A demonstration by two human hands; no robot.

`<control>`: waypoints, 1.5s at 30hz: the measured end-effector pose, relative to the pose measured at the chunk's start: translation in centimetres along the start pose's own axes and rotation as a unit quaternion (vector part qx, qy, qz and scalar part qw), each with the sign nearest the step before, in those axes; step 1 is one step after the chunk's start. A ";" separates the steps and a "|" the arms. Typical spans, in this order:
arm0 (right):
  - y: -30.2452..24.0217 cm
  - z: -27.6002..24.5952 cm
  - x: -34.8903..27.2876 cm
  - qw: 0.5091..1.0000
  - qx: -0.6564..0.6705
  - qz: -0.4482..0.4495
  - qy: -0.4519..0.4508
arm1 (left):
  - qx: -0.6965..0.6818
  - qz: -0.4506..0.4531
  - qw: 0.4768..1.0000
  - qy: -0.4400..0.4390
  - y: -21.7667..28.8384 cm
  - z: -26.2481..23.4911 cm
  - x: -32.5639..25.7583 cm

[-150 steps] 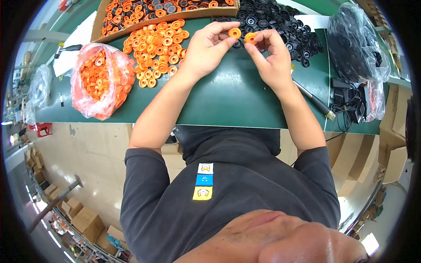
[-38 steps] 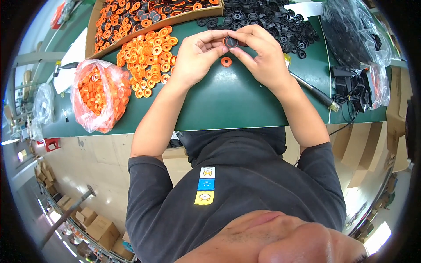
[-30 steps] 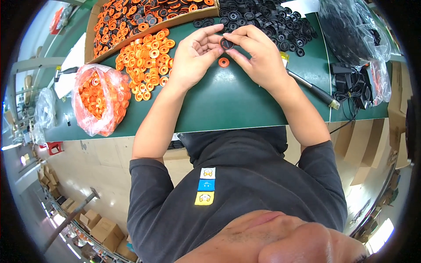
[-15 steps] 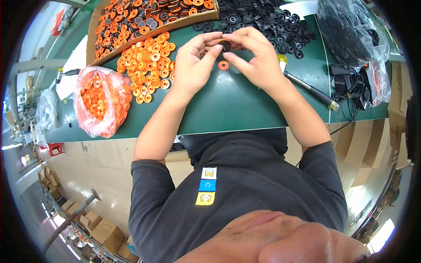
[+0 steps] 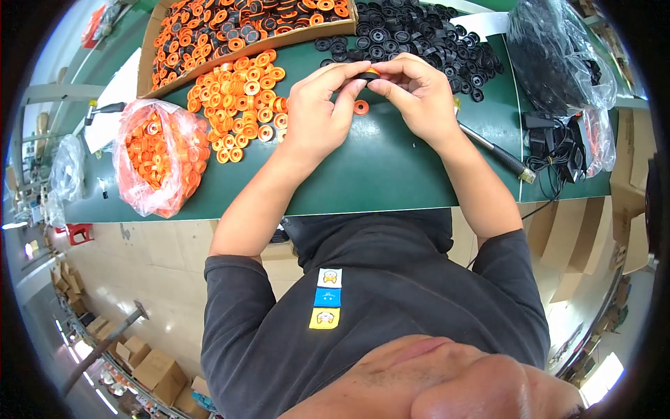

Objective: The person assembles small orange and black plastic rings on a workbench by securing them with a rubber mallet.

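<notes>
Between the fingertips of my left hand (image 5: 322,105) and my right hand (image 5: 419,94) is a small round black-and-orange wheel-like part (image 5: 368,75), its black side toward me and a strip of orange above. Both hands pinch it, thumbs below and fingers above, held over the green table. Just under my right thumb lies a loose orange ring (image 5: 361,107). Left of my left hand spreads a pile of orange discs (image 5: 241,98). Beyond my right hand is a heap of black ring-shaped parts (image 5: 412,42).
At the back left, a cardboard box (image 5: 258,47) holds many black-and-orange parts. A clear plastic bag (image 5: 162,157) of orange parts sits near the left front edge. To the right are a hammer (image 5: 497,150), a black plastic bag (image 5: 551,56) and a coiled cable with adapters (image 5: 556,143).
The held part has turned from showing its round black face to a more edge-on position. Both hands have shifted slightly right and toward me, still gripping it.
</notes>
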State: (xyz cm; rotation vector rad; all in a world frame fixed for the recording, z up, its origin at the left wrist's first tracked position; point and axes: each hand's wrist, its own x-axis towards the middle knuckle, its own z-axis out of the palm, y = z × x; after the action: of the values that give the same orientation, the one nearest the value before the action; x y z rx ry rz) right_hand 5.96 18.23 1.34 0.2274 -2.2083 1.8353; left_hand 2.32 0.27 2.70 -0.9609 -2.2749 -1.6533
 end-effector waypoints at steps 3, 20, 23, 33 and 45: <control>0.3 0.1 0.0 1.000 0.026 0.018 0.003 | -0.069 -0.066 0.995 -0.003 0.4 0.1 -0.1; 0.0 -1.0 0.2 0.991 0.063 0.112 -0.025 | -0.198 -0.193 0.961 -0.028 -0.9 0.9 0.1; -0.9 -3.3 1.1 0.996 0.058 0.065 -0.005 | -0.212 -0.206 0.955 -0.039 -1.5 1.5 -0.2; -1.7 -12.2 -10.0 0.902 -0.431 0.003 -0.026 | 0.164 0.092 0.956 -0.223 -1.5 2.4 -1.6; -6.7 -8.4 -11.1 0.886 -0.419 0.156 -0.124 | 0.174 0.067 0.967 -0.172 -4.2 1.1 -0.5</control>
State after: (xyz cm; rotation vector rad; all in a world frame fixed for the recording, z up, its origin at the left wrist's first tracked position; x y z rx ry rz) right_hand 19.28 24.72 5.71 -0.0810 -3.1257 0.8140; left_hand 0.47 0.36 -1.26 -1.3555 -2.5279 -1.0451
